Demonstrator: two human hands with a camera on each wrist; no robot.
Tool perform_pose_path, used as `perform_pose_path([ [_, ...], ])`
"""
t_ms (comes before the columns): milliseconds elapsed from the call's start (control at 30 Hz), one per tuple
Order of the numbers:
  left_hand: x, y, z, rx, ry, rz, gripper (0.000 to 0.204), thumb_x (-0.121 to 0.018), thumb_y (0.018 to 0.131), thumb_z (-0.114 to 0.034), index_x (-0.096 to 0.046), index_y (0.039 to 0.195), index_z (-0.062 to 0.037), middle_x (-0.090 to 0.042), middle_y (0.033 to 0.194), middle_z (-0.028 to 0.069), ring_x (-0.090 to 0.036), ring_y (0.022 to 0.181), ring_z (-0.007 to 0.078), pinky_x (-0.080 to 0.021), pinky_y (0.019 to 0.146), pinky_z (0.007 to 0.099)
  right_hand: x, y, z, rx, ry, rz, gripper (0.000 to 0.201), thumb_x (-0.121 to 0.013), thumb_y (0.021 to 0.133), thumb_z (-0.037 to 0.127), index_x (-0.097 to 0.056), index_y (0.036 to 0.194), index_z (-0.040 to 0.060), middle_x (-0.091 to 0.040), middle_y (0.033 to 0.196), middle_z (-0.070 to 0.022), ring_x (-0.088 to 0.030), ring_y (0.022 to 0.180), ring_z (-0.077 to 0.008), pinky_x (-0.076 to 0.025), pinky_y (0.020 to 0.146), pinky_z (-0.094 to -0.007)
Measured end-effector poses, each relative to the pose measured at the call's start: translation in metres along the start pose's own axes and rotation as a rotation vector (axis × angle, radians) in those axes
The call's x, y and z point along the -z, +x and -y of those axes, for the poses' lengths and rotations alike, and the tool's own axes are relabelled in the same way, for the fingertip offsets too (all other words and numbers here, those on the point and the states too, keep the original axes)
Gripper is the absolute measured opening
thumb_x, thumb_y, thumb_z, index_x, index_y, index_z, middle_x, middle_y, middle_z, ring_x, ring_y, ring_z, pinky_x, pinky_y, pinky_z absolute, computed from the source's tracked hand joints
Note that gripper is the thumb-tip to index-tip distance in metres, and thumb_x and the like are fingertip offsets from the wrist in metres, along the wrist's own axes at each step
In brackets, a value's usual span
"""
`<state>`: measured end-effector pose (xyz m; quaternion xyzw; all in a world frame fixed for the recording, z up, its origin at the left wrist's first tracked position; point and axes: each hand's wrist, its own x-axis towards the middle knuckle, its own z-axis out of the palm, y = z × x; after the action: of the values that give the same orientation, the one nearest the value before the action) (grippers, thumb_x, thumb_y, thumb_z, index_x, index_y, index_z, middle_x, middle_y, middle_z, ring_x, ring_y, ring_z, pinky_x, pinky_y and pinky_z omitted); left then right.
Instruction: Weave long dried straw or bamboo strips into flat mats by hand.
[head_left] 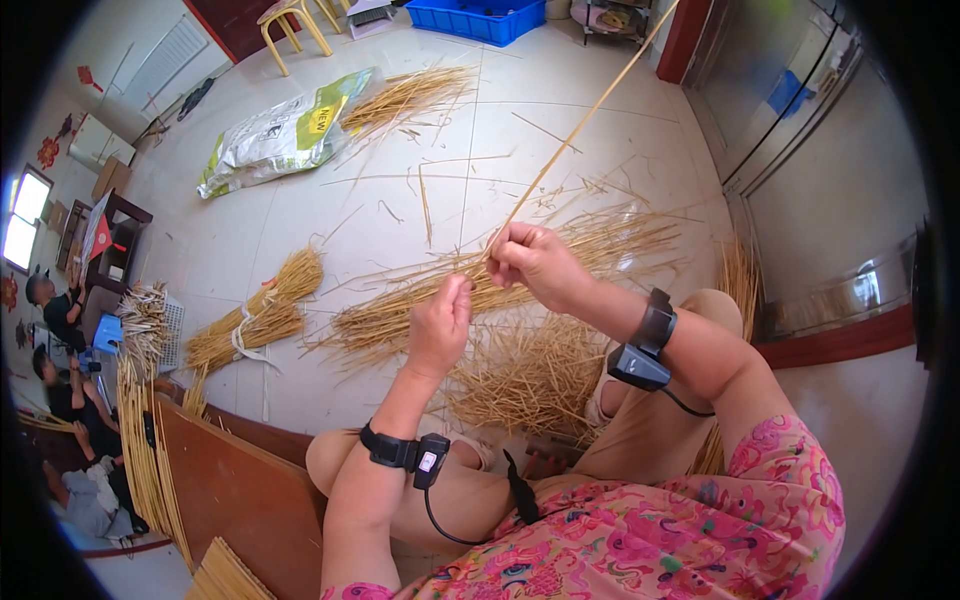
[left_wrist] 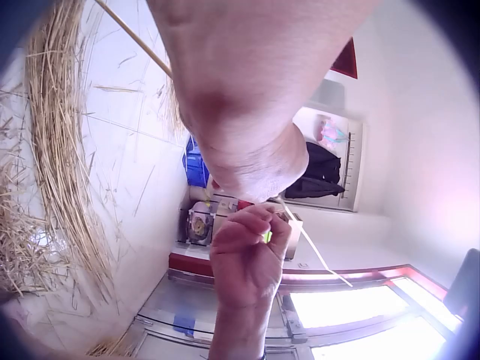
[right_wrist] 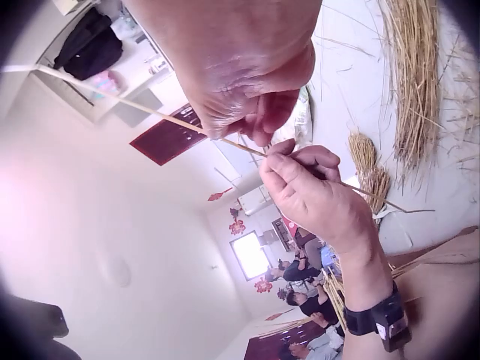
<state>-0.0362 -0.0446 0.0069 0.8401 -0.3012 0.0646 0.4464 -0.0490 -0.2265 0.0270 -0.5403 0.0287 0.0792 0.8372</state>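
Note:
Between my two hands is one long, thin straw stalk (head_left: 572, 137), slanting up and away to the right. My right hand (head_left: 540, 268) pinches it between thumb and fingers. Just beside and lower, my left hand (head_left: 440, 325) has its fingers curled round the stalk's lower part. In the right wrist view the stalk (right_wrist: 135, 105) runs through both hands, and its thin end sticks out past the left hand (right_wrist: 322, 191). Below the hands, a long spread of straw stalks (head_left: 400, 320) lies on the floor, with a heap of short straw (head_left: 530, 380) closer to my legs.
A tied straw bundle (head_left: 245, 325) lies to the left. Further off, a white and green bag (head_left: 280, 135) has straw at its mouth. A blue crate (head_left: 475, 20) stands at the back, a brown board (head_left: 230, 470) at lower left. Several people sit at far left.

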Motion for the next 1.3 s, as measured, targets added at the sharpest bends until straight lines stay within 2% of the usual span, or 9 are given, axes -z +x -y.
perform_pose_path([
  [67,0.0,0.0,-0.001,0.047,-0.061,-0.025,0.01,-0.05,0.092,-0.015,-0.055,0.094,-0.007,-0.056,0.06,0.0099,-0.058,0.052,0.0249,-0.044,0.049,0.0341,0.003,0.001,-0.016,-0.12,0.015,0.045,0.012,-0.058,0.086,0.017,-0.059,0.08,0.006,-0.062,0.067,-0.0041,-0.06,0.061,-0.0103,-0.046,0.054,-0.0223],
  [267,0.007,0.004,0.006,0.024,-0.024,-0.088,0.009,-0.048,0.092,-0.013,-0.055,0.096,-0.0073,-0.057,0.061,0.0096,-0.059,0.054,0.0245,-0.045,0.051,0.0335,-0.009,-0.011,0.006,-0.621,-1.17,0.687,0.026,-0.063,0.084,0.024,-0.063,0.1,0.0042,-0.063,0.071,-0.0044,-0.062,0.07,-0.0125,-0.048,0.061,-0.0244],
  [367,0.009,0.002,0.012,-0.012,0.118,-0.072,0.009,-0.05,0.091,-0.013,-0.056,0.095,-0.0076,-0.059,0.073,0.0113,-0.06,0.064,0.0288,-0.046,0.055,0.0377,0.009,-0.002,0.034,-0.13,-1.138,0.441,0.041,-0.066,0.082,0.027,-0.058,0.109,-0.0023,-0.064,0.069,-0.0056,-0.06,0.062,-0.0135,-0.048,0.059,-0.0244],
  [433,0.011,0.005,0.012,-0.094,0.267,-0.084,0.009,-0.051,0.09,-0.014,-0.057,0.095,-0.0079,-0.06,0.081,0.0116,-0.061,0.07,0.0303,-0.047,0.058,0.0394,0.022,0.004,0.059,0.064,-0.648,0.262,0.041,-0.063,0.085,0.024,-0.054,0.114,-0.0025,-0.061,0.071,-0.0039,-0.055,0.061,-0.0112,-0.046,0.055,-0.023],
  [533,0.011,0.004,0.022,0.025,0.319,-0.014,0.011,-0.053,0.088,-0.013,-0.058,0.094,-0.0063,-0.057,0.096,0.0116,-0.058,0.084,0.0316,-0.047,0.07,0.0407,0.048,0.016,0.083,0.182,-0.139,0.025,0.02,-0.055,0.089,0.016,-0.054,0.102,0.0005,-0.05,0.064,-0.0001,-0.045,0.054,-0.0068,-0.037,0.047,-0.0207],
  [767,0.018,-0.001,0.038,0.214,0.603,0.05,0.033,-0.061,0.083,-0.02,-0.052,0.113,-0.0073,-0.043,0.124,0.0158,-0.046,0.11,0.0347,-0.037,0.093,0.0465,0.072,0.016,0.077,0.213,-0.235,-0.387,0.023,-0.045,0.093,0.019,-0.057,0.088,-0.0005,-0.055,0.064,-0.0029,-0.048,0.051,-0.0086,-0.038,0.044,-0.0212],
  [967,0.009,0.007,0.018,-0.109,0.365,0.014,0.065,-0.065,0.08,-0.021,-0.03,0.133,-0.0084,-0.034,0.131,0.0163,-0.035,0.122,0.0351,-0.031,0.102,0.0436,0.026,0.014,0.011,0.013,-0.304,-0.062,0.03,-0.042,0.097,0.021,-0.061,0.104,-0.0018,-0.064,0.082,-0.0082,-0.06,0.068,-0.0123,-0.05,0.062,-0.0257],
  [1133,0.002,0.003,0.019,0.051,0.162,0.064,0.031,-0.055,0.087,-0.014,-0.042,0.114,-0.0051,-0.06,0.089,0.0168,-0.06,0.08,0.0346,-0.047,0.067,0.0435,-0.002,0.005,-0.021,-0.022,-0.24,0.109,0.03,-0.044,0.097,0.023,-0.06,0.109,0.0001,-0.064,0.085,-0.0064,-0.059,0.071,-0.0107,-0.05,0.066,-0.0256],
  [1300,0.001,0.0,0.021,-0.052,0.272,0.01,0.018,-0.049,0.091,-0.017,-0.046,0.106,-0.0075,-0.062,0.084,0.0164,-0.06,0.073,0.0366,-0.047,0.061,0.0454,0.005,0.012,-0.021,0.055,-0.174,-0.046,0.024,-0.049,0.095,0.019,-0.06,0.101,-0.0006,-0.063,0.082,-0.0057,-0.058,0.069,-0.0105,-0.049,0.063,-0.0238],
])
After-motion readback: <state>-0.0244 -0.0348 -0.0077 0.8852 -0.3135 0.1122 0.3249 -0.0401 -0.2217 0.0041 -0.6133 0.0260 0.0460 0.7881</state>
